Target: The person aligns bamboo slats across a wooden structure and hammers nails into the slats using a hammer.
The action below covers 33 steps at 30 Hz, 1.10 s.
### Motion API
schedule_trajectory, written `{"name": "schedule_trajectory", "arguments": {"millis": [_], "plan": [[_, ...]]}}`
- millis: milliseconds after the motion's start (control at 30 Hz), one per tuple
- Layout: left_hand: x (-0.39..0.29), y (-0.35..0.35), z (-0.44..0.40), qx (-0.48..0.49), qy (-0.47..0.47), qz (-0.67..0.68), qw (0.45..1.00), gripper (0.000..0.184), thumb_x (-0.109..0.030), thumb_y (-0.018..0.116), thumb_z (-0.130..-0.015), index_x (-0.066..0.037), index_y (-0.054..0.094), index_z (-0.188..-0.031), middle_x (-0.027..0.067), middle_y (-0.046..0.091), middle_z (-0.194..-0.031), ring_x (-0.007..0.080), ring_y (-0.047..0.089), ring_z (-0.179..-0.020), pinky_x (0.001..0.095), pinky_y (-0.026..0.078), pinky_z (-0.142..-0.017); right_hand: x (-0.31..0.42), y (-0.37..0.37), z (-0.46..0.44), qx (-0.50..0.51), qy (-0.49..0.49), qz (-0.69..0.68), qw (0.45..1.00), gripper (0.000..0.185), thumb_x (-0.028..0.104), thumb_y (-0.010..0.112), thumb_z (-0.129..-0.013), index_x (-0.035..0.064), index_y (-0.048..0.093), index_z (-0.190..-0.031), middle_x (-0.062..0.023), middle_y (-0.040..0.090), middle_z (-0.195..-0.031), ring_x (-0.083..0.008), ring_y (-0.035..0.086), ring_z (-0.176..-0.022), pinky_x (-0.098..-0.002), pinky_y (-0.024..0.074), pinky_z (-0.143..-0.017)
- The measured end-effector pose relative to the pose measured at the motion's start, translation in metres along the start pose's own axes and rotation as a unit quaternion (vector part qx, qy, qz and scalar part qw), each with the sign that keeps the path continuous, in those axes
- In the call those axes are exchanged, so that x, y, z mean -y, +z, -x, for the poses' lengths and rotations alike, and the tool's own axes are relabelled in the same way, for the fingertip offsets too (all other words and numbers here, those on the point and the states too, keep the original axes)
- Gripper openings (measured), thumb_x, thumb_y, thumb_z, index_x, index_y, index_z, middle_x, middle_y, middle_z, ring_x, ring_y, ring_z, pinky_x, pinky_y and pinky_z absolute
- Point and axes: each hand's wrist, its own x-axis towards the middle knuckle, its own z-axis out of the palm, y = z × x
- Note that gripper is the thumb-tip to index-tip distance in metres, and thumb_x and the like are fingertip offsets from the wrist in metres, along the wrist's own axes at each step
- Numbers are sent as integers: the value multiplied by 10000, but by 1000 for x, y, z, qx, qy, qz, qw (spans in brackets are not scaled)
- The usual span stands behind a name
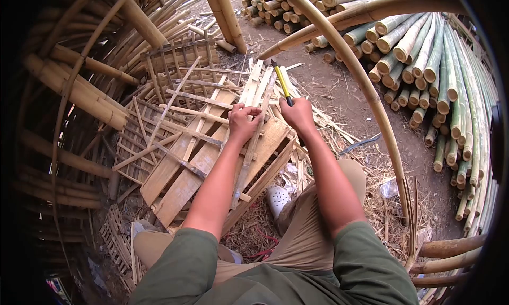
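My right hand (297,114) is closed around a slim yellow-and-black tool (281,81), its black end pointing away from me; its exact kind is unclear. Close to it, my left hand (244,122) has bent fingers pinched together at the edge of a long greyish wooden slat (249,159). Whatever sits between those fingertips is too small to make out. Below both hands lies a platform of wooden boards (199,164) crossed by thin strips. Several pale bamboo strips (256,85) lie side by side just beyond the left hand.
Large stacks of cut bamboo poles (424,66) fill the right and back. A curved bamboo pole (366,87) arches close on my right. Bamboo frames (79,93) stand on the left. Shavings (371,191) cover the ground, and a white clog (278,200) shows below the platform.
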Motion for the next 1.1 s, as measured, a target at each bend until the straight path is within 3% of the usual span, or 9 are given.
{"name": "schedule_trajectory", "arguments": {"millis": [200, 267, 433, 567, 733, 867, 933, 1000, 1100], "plan": [[-9, 0, 2, 17, -31, 38, 999, 175, -235, 808, -779, -184, 800, -947, 19, 715, -971, 254, 527, -1123, 403, 393, -993, 18, -43, 39, -10, 1, -35, 999, 452, 322, 646, -879, -60, 625, -638, -208, 546, -526, -344, 546, -492, -441, 458, -568], [0, 7, 0, 0, 50, -18, 999, 160, -245, 799, -788, -170, 797, -930, 20, 687, -1013, 250, 529, -1151, 414, 380, -1007, 29, -65, 54, 1, 6, -4, 1000, 455, 316, 641, -898, -61, 617, -644, -195, 525, -515, -306, 506, -463, -429, 436, -543], [-9, 1, 1, 15, 25, -46, 999, 125, -249, 759, -811, -154, 785, -889, 20, 573, -1323, 276, 357, -1372, 535, 212, -1109, 23, -69, 74, 3, 28, -34, 999, 465, 316, 638, -910, -57, 597, -637, -188, 512, -509, -293, 493, -454, -429, 421, -530], [-15, 0, 3, -10, 38, -60, 997, 123, -229, 718, -815, -125, 776, -845, 55, 515, -1416, 292, 276, -1448, 597, 148, -1128, 6, -52, 65, 10, 6, -10, 1000, 451, 325, 643, -907, -51, 618, -659, -207, 547, -535, -331, 535, -484, -441, 440, -550], [-12, 3, 2, -26, 32, -52, 998, 97, -199, 706, -818, -133, 722, -888, 40, 588, -1318, 263, 384, -1388, 555, 201, -1110, -2, -41, 56, 26, 18, 19, 999, 445, 330, 655, -893, -44, 631, -653, -241, 602, -608, -403, 627, -611, -470, 493, -631], [-6, 1, 8, -85, -42, 9, 995, 116, -164, 689, -830, -142, 655, -939, 19, 666, -1136, 243, 521, -1256, 498, 260, -1063, -30, 5, 30, 46, 33, -18, 998, 389, 309, 760, -749, -32, 623, -621, -205, 633, -617, -340, 659, -613, -427, 528, -639], [-15, -4, 12, -98, -23, -13, 995, 95, -139, 670, -839, -140, 654, -932, 31, 669, -1091, 255, 531, -1229, 507, 260, -1040, -44, 35, 13, 31, 34, -23, 999, 342, 281, 844, -701, 1, 651, -661, -105, 629, -594, -205, 605, -553, -368, 507, -604], [-25, -10, 14, -97, 24, -134, 986, 113, -120, 645, -839, -123, 650, -952, 36, 665, -1053, 268, 506, -1256, 522, 266, -1014, -48, 47, 7, 17, 31, -29, 999, 321, 252, 871, -649, 10, 667, -706, -118, 660, -638, -211, 639, -591, -363, 525, -627], [-42, -12, 25, -79, 12, -126, 989, 131, -100, 631, -849, -120, 626, -979, 56, 662, -1081, 273, 459, -1321, 554, 225, -1031, -47, 65, 3, 10, 54, -31, 998, 326, 209, 878, -619, 4, 704, -805, -129, 696, -689, -222, 673, -624, -360, 541, -641]]}}
